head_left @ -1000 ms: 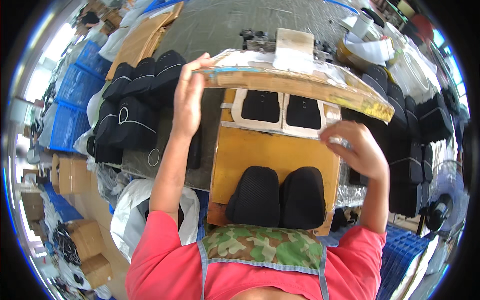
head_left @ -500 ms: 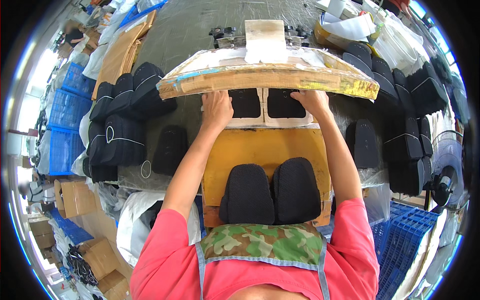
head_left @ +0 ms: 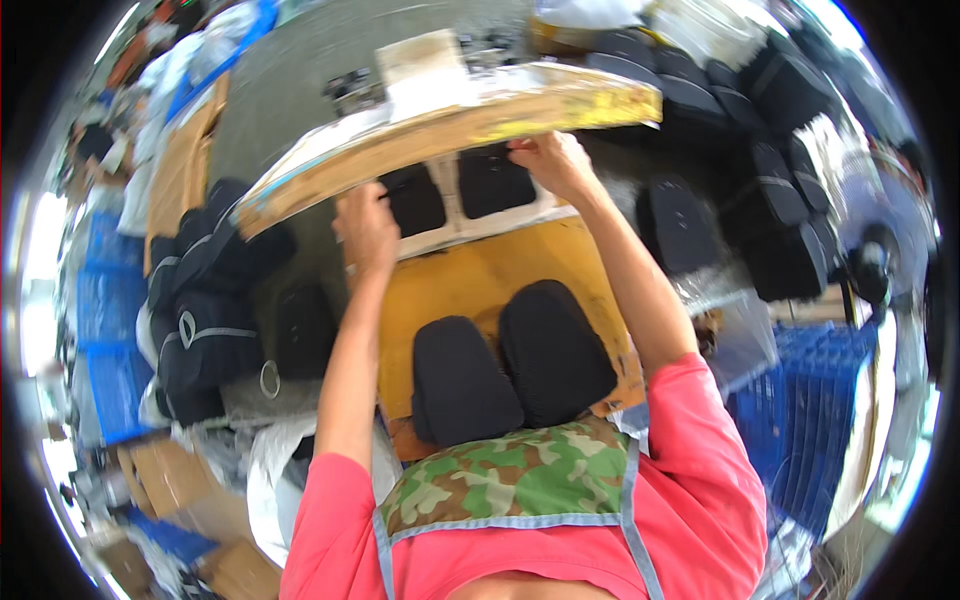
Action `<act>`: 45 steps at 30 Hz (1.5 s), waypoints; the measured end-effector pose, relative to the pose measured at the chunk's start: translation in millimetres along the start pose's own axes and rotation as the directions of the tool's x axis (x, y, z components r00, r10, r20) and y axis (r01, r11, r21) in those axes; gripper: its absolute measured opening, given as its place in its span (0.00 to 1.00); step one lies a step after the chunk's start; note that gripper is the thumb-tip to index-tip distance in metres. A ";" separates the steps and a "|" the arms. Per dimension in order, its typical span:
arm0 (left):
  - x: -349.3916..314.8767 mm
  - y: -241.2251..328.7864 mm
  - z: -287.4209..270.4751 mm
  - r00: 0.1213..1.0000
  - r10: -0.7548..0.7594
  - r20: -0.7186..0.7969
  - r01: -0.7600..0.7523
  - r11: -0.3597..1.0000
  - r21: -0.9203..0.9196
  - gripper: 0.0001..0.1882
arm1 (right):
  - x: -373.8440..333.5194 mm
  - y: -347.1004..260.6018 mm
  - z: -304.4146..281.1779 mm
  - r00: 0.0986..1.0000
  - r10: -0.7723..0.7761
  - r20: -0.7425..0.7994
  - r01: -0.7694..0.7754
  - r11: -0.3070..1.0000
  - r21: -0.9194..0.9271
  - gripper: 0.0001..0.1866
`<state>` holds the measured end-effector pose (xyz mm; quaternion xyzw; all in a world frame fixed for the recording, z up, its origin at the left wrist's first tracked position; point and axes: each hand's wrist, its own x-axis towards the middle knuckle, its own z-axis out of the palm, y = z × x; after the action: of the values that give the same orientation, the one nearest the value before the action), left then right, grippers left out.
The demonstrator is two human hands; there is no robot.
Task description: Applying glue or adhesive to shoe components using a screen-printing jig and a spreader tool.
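Two black padded fabric pieces lie side by side in a pale jig: the left piece (head_left: pixel 415 200) and the right piece (head_left: pixel 497 182). My left hand (head_left: pixel 368 232) is curled at the outer edge of the left one, its thumb on the fabric and its other fingers partly hidden. With bent fingers, my right hand (head_left: pixel 555 165) pinches the upper outer corner of the right one. Above both hands, a wooden frame (head_left: pixel 450 135) is raised at a tilt and covers the far ends of the pieces. Nearer me, two short stacks of black pieces (head_left: pixel 465 380) rest on a yellow board (head_left: pixel 450 285).
Bundled black pieces (head_left: pixel 215 335) stand on the table at left, with more bundles (head_left: pixel 765 200) at right. A single stack (head_left: pixel 683 225) sits beside my right forearm. Blue crates (head_left: pixel 805 410) are at lower right. A white bag (head_left: pixel 275 480) hangs below the table's left edge.
The view has turned and shifted, so the frame and table appear tilted and farther left. Both hands remain at the outer sides of the two pieces in the jig.
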<state>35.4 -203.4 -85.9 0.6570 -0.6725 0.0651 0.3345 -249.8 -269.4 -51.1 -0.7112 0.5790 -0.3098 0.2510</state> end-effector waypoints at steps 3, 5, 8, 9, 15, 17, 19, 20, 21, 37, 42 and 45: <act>-6.5 -10.7 -6.0 0.999 -0.039 0.016 0.039 0.999 0.006 0.09 | -41.5 -16.3 -53.5 0.999 0.044 -0.017 -0.038 0.960 0.278 0.12; -6.4 -15.8 -2.2 0.998 -0.059 0.014 0.059 0.998 0.006 0.11 | -68.6 6.4 -97.9 0.981 0.103 -0.162 -0.047 0.947 0.318 0.15; -3.1 -9.6 -3.0 0.991 -0.121 0.058 0.125 0.990 -0.063 0.13 | -104.9 62.5 -165.5 0.935 0.211 -0.284 -0.088 0.916 0.391 0.20; -3.6 -7.3 -3.7 0.995 -0.101 0.024 0.102 0.992 -0.069 0.13 | -113.4 79.0 -176.6 0.927 0.241 -0.286 -0.113 0.910 0.400 0.20; -5.8 -20.1 -20.5 0.983 -0.177 -0.047 0.119 0.811 -0.573 0.10 | -132.6 142.4 -161.5 0.913 0.289 -0.287 -0.309 0.951 -0.025 0.20; -16.4 -34.2 -42.2 0.966 -0.249 -0.075 0.134 0.725 -0.675 0.09 | -130.3 142.3 -149.8 0.917 0.268 -0.296 -0.297 0.953 -0.055 0.20; -31.4 -37.1 -85.3 0.954 -0.299 -0.011 0.203 0.672 -0.713 0.10 | -125.8 132.4 -144.0 0.916 0.261 -0.305 -0.301 0.949 -0.093 0.19; -41.7 -41.5 -104.7 0.940 -0.340 0.032 0.253 0.631 -0.734 0.11 | -125.2 134.2 -143.2 0.924 0.242 -0.296 -0.282 0.954 -0.099 0.19; -53.4 -48.9 -130.6 0.930 -0.366 0.032 0.273 0.630 -0.727 0.11 | -124.7 135.7 -143.7 0.937 0.179 -0.299 -0.223 0.967 -0.120 0.19; -129.2 -124.7 -197.3 0.885 -0.451 0.111 0.465 0.858 -0.220 0.13 | -135.3 105.6 -126.9 0.976 0.172 -0.134 -0.216 0.846 -0.487 0.45; -133.4 -111.5 -178.1 0.935 -0.353 0.042 0.346 0.931 0.119 0.11 | -146.1 34.6 -121.2 0.975 0.043 -0.219 -0.172 0.771 -0.614 0.39; -133.9 -109.6 -175.4 0.922 -0.387 0.023 0.383 0.918 0.101 0.12 | -155.0 -4.4 -104.2 0.990 0.003 0.143 0.016 0.991 -0.131 0.35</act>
<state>189.3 -12.6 -61.5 0.7927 -0.5332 0.0155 0.2950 -344.4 -116.5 -0.1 -0.7485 0.5764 -0.2200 0.2431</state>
